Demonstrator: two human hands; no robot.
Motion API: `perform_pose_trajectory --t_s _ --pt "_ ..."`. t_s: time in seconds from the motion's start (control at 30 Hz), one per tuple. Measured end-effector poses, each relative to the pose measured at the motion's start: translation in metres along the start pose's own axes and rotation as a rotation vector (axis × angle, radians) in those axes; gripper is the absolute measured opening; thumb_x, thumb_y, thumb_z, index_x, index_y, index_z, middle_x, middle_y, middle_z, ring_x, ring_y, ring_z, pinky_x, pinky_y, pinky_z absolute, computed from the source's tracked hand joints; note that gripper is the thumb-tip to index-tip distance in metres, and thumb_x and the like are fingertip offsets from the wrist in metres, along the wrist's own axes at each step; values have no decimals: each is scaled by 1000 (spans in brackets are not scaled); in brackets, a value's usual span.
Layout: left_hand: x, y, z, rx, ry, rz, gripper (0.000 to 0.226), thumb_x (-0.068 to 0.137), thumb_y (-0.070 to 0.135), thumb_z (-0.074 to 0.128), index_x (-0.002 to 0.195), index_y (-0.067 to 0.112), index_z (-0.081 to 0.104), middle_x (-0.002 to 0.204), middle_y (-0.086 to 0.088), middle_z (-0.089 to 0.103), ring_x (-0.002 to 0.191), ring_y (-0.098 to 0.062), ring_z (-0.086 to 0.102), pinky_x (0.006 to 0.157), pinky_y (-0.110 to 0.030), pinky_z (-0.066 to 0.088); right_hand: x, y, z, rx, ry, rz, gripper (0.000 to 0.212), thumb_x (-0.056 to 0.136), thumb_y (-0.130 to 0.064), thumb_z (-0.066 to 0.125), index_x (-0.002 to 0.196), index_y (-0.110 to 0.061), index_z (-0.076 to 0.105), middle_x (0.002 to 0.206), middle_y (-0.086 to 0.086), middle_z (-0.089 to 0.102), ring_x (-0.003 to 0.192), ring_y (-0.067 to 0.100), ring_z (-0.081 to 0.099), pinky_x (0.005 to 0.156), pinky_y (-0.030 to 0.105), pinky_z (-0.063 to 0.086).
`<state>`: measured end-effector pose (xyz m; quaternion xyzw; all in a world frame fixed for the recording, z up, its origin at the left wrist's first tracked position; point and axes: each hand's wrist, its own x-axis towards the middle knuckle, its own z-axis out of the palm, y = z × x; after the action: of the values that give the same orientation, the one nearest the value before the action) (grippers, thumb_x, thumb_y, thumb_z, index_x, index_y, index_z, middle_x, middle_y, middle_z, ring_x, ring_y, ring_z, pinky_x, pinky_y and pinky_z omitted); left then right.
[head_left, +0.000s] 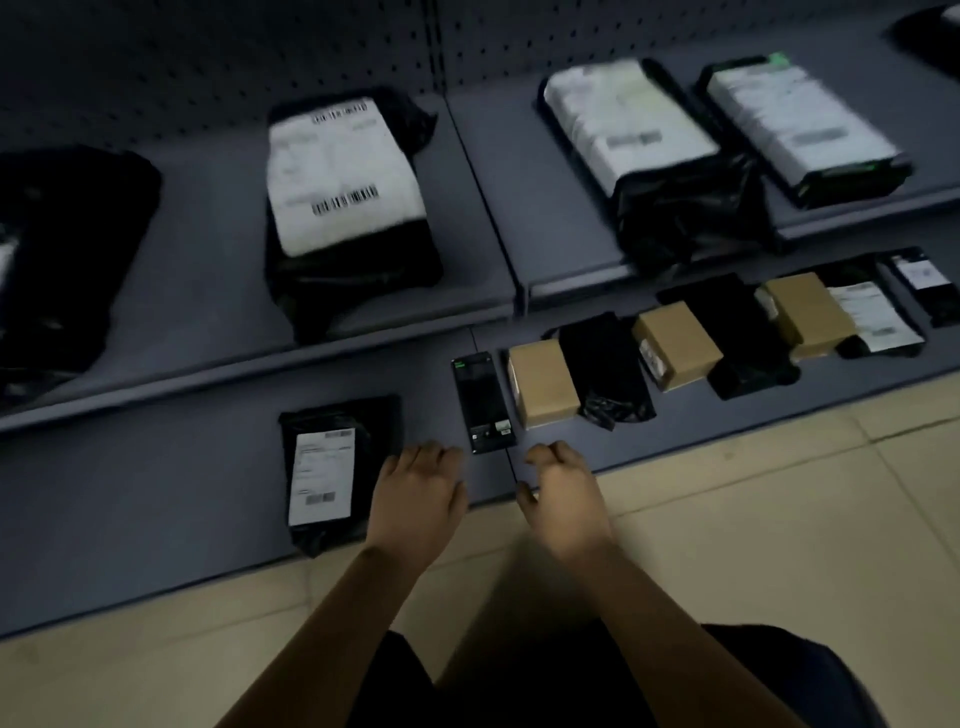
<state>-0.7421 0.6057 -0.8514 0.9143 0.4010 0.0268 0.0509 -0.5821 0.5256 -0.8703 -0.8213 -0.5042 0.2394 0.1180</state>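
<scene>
1. Head view: our left hand (418, 493) and right hand (561, 493) hover at the front edge of the bottom shelf (156, 519), fingers loosely curled, holding nothing.
2. The slim black box (483, 402) lies on that shelf just beyond, between them.

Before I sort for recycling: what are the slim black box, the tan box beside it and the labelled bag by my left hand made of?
Slim black box: likely printed card, smooth, sharp edges. Tan box: probably plain cardboard, matte brown. Labelled bag: black plastic film, wrinkled, glossy; paper label.
</scene>
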Motion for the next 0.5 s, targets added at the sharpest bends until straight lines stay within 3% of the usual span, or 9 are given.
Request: perform_pose_trajectory --t_s 0.3,0.5 --pt "18 -41 143 -5 96 -39 40 63 19 85 99 13 67 87 -9 66 78 -31 63 64 -37 52 88 41 140 -17 79 7 37 90 -20 58 126 -13 53 125 9 51 120 29 46 99 37 44" --pt "17 -56 169 -53 91 -75 43 66 20 81 106 13 66 93 -10 67 82 -33 63 66 -40 52 126 40 166 -21 161 31 49 95 -34 56 138 -13 45 141 13 41 130 33 37 107 39 37"
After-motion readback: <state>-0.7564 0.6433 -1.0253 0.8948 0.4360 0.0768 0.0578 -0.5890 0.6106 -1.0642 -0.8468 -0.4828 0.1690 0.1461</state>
